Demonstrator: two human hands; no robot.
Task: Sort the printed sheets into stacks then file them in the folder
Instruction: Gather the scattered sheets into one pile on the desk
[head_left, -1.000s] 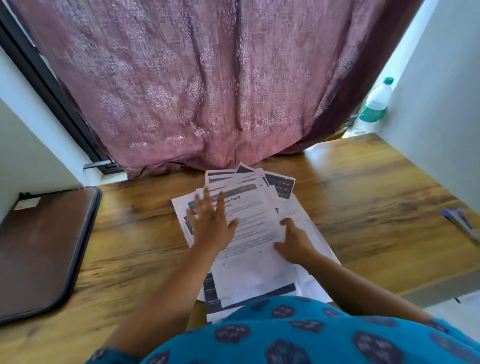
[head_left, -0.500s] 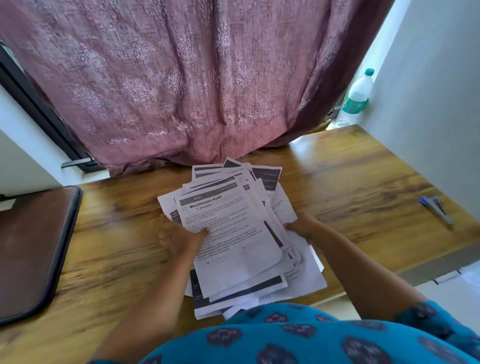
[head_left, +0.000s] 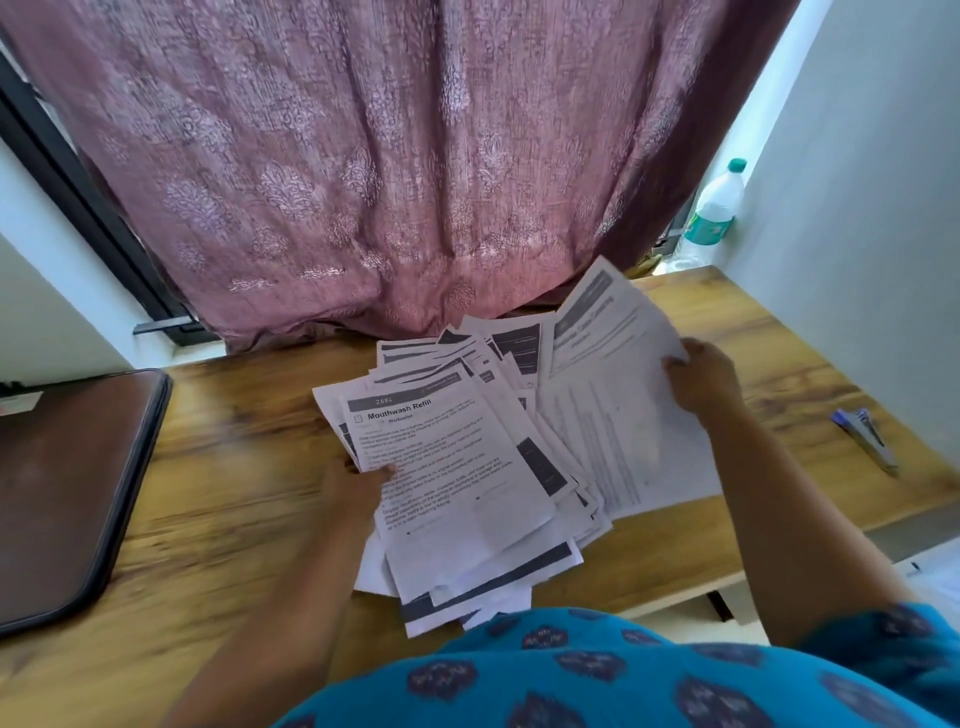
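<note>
The wooden table (head_left: 727, 332) carries my brown folder (head_left: 67, 488) at far left. A loose pile of printed sheets (head_left: 467, 493) lies mid-table; my left hand (head_left: 353, 493) pinches its left edge, my right hand (head_left: 701, 382) grips lifted sheets (head_left: 613, 395) beside it.

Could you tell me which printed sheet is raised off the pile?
The sheet gripped by the right hand, tilted up; the others, including the Mouthwash Refill sheet, lie flat.

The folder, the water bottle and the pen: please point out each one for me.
folder (head_left: 67, 493), head view, middle of its brown cover.
water bottle (head_left: 714, 213), head view, on its body above the green label.
pen (head_left: 865, 436), head view, middle of its barrel.
</note>
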